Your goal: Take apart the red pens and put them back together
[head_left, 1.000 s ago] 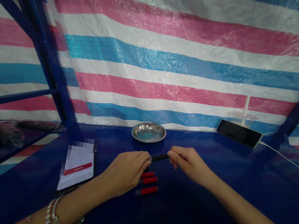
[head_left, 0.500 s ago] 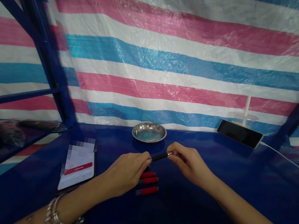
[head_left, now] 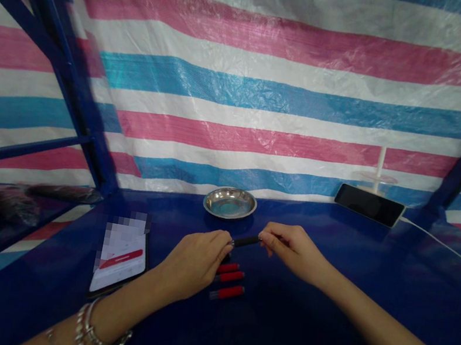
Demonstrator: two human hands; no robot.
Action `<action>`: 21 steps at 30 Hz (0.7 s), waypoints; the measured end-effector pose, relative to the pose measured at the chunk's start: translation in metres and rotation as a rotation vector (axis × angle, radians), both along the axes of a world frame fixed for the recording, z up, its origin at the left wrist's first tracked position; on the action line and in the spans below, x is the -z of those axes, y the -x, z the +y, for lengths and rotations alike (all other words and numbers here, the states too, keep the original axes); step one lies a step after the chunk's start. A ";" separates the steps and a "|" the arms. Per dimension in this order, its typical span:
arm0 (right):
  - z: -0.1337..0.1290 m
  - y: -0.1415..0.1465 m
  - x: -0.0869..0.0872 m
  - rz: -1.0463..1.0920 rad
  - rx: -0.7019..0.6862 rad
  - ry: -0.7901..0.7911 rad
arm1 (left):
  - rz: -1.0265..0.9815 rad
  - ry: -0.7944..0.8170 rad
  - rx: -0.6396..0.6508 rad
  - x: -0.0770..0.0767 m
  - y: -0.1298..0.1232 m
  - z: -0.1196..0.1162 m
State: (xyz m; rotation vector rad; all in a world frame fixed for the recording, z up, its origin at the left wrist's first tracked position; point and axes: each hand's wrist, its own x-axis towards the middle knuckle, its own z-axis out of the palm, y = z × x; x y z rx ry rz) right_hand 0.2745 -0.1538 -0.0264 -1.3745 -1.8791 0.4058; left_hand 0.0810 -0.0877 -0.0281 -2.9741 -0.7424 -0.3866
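Observation:
A black pen (head_left: 247,241) with shiny metal ends spans the gap between my two hands, just above the blue table. My left hand (head_left: 200,256) is closed around its left end, with bracelets on the wrist. At the right end, the thumb and fingers of my right hand (head_left: 291,248) pinch the metal tip. Three red marker-like pieces with grey ends, one of them a red piece (head_left: 230,293) nearest me, lie below the pen, partly behind my left hand. Something dark beside the left fingers is too hidden to name.
A shallow metal dish (head_left: 230,203) sits at the table's back edge. To the left lies a phone (head_left: 121,260) with a lit screen; a dark-screened device (head_left: 369,205) with a white cable leans at the back right. Blue metal posts (head_left: 80,86) and a striped tarp (head_left: 270,96) enclose the table.
My right hand has shifted slightly right along the pen's tip, and its fingers have changed their pinch. The left hand and the pen stay nearly in place.

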 end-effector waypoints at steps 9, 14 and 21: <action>0.000 0.001 0.002 0.184 -0.066 0.044 | -0.004 -0.022 -0.020 0.001 -0.001 0.001; 0.002 0.002 0.004 0.284 -0.109 0.127 | 0.016 -0.008 -0.013 0.002 0.000 0.001; 0.001 0.001 0.003 0.140 -0.038 -0.026 | 0.047 0.009 -0.032 0.001 0.000 0.003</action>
